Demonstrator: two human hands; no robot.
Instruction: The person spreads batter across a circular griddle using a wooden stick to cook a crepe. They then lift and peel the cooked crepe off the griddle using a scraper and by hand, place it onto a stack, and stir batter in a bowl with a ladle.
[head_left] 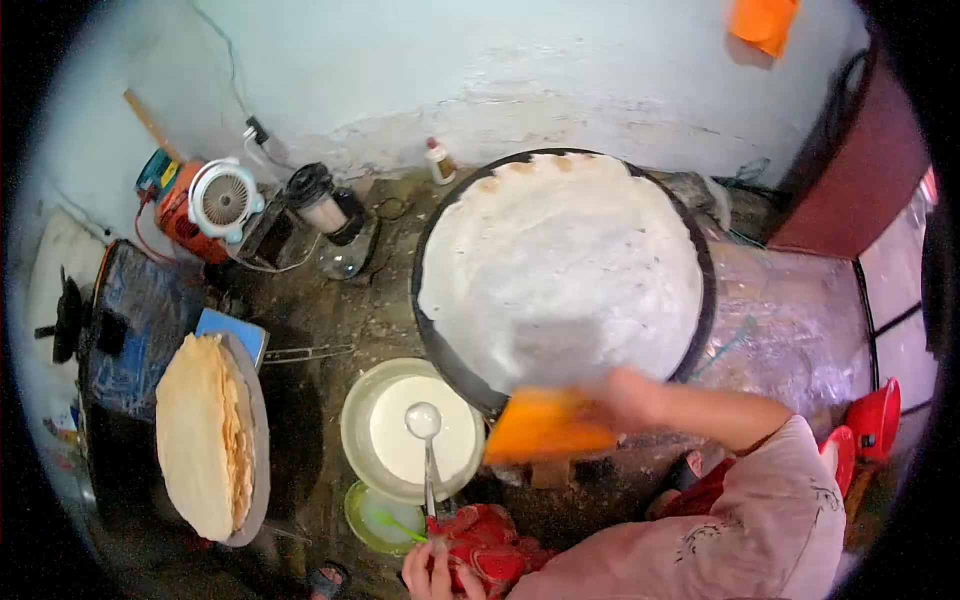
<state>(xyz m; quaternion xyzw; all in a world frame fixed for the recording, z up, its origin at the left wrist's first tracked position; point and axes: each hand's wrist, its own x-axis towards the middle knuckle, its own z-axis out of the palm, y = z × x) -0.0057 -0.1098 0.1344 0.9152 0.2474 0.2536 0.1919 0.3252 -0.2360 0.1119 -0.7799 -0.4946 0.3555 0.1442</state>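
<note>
A broad, flat orange scraper [545, 425], blurred by motion, is gripped in my right hand [628, 400] at the near edge of a large round black griddle [708, 290]. Pale batter [560, 260] covers most of the griddle in a thin round sheet, browned in spots along its far edge. At the bottom of the view, my left hand [440, 575] lies against red patterned cloth [485, 545], fingers apart. Close to its fingertips is the handle end of a metal ladle [430, 465], whose bowl is over white batter in a pale basin [355, 430].
A stack of thin flatbreads [200, 440] sits on a round board at left. A green bowl [360, 535] with a green-handled utensil adjoins the basin. Behind are a blower [222, 200], a blender [320, 205] and a small bottle [440, 162]. A dark red panel [850, 170] stands at right.
</note>
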